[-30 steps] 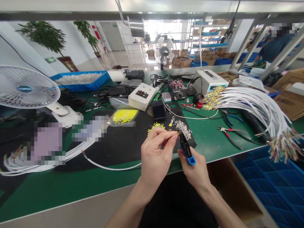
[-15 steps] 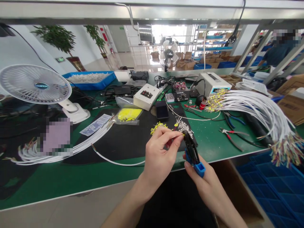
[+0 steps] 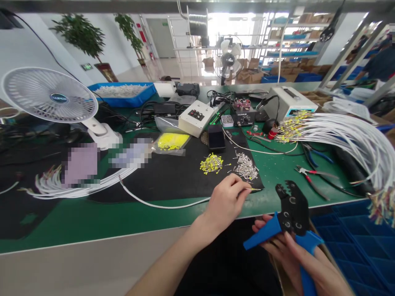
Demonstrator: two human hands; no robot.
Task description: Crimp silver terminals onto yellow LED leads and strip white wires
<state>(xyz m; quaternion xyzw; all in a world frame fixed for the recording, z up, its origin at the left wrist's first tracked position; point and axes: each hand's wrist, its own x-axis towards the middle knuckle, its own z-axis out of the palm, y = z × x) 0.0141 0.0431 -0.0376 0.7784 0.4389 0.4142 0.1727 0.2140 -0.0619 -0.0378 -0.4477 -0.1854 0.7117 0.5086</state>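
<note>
My left hand [image 3: 226,199] pinches the end of a white cable [image 3: 166,206] above the bench's front edge. A thin tip with a bit of yellow pokes out past my fingertips; its exact form is too small to make out. In my right hand [image 3: 296,255] are crimping pliers [image 3: 291,209] with blue handles spread apart and black jaws parted, nothing between them. The jaws are to the right of the cable tip, apart from it. Beyond my left hand lie a pile of yellow-collared terminals [image 3: 211,163] and a pile of bare silvery pins [image 3: 246,166] on the black mat [image 3: 173,181].
White cables with yellow-tipped ends [image 3: 333,127] lie bundled at the right, near red-handled cutters [image 3: 311,181] and blue-handled pliers [image 3: 317,156]. More white cables [image 3: 108,183] lie left. A bag of yellow parts [image 3: 171,142], a white box [image 3: 197,118] and a desk fan [image 3: 51,96] stand behind.
The pliers have come away from the cable tip, moving right and turning so their jaws and spread handles show. My left hand has shifted right with the cable. The view has also moved.
</note>
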